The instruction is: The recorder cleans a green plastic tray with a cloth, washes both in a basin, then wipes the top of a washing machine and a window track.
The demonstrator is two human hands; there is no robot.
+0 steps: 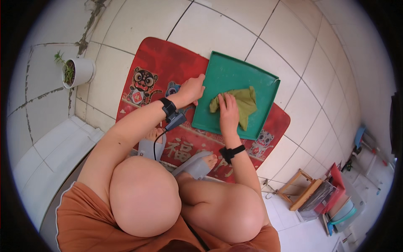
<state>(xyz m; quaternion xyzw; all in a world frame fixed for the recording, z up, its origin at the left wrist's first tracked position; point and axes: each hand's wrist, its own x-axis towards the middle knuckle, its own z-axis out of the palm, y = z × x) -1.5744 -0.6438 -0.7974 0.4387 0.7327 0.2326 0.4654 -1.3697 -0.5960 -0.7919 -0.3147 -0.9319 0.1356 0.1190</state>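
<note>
A shallow green tray (239, 71) with a low raised rim lies on a red printed floor mat (170, 53). At the tray's left edge, my left hand (192, 90) has its fingers curled on the rim. An olive-green cloth (245, 102) is bunched inside the tray. My right hand (229, 114) holds the cloth's left part against the tray bottom, with the fingertips on top. Folds of the cloth spread out to the right of that hand. Its underside and the tray surface below it are hidden.
Grey slippers (196, 168) are on my feet at the mat's near edge. A white pot (83, 71) with a small plant stands by the left wall. On the right are a wooden frame (305, 198), a red item (335, 186) and a light-blue container (343, 209).
</note>
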